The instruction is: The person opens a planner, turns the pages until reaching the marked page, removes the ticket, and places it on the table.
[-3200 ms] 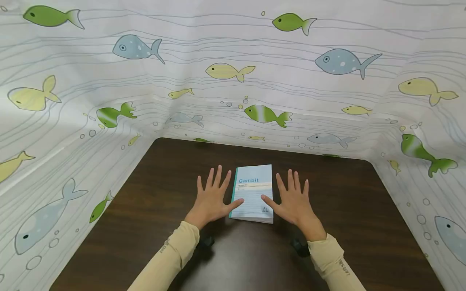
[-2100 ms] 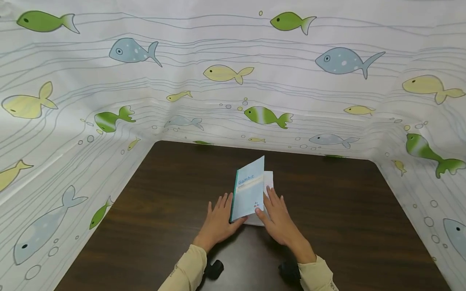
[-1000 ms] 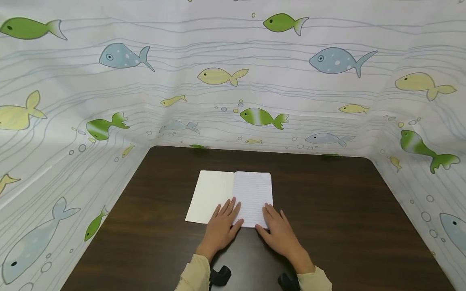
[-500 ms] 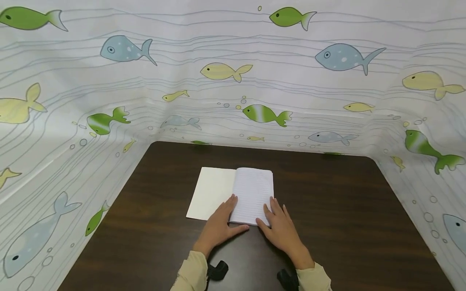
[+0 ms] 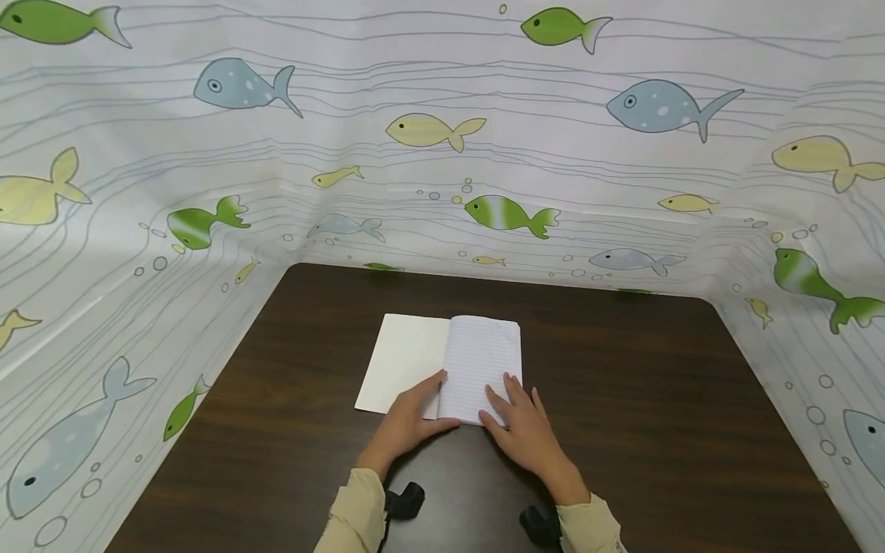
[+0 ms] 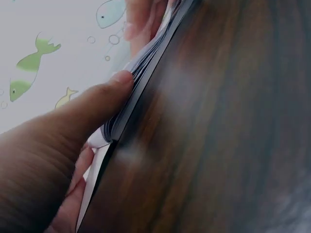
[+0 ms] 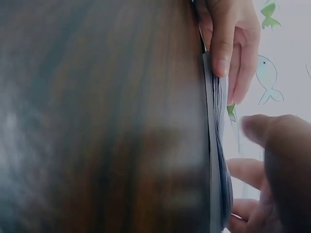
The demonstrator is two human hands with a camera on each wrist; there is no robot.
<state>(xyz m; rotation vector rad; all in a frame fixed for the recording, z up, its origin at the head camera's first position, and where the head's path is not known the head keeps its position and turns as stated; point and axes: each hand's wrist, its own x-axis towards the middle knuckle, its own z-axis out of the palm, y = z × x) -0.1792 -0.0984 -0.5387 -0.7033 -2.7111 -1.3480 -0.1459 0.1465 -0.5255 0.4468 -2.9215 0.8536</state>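
Note:
An opened notebook lies flat on the table, its lined page at the right and the blank inside cover at the left. My left hand rests at the lower part of the fold, fingertips by the crease, thumb along the bottom edge. In the left wrist view that thumb touches the stacked page edges. At the lower right corner, my right hand lies with spread fingers on the lined page. The right wrist view shows its thumb apart from the page edges.
The dark wood table extends around the notebook. A white fish-printed sheet walls it in at the back and both sides. Black wrist devices sit below both hands, near the cream sleeves.
The closed notebook with the pale blue cover has been opened, its cover turned over to the left. My left hand has slid from the page to the crease; my right hand has shifted slightly left.

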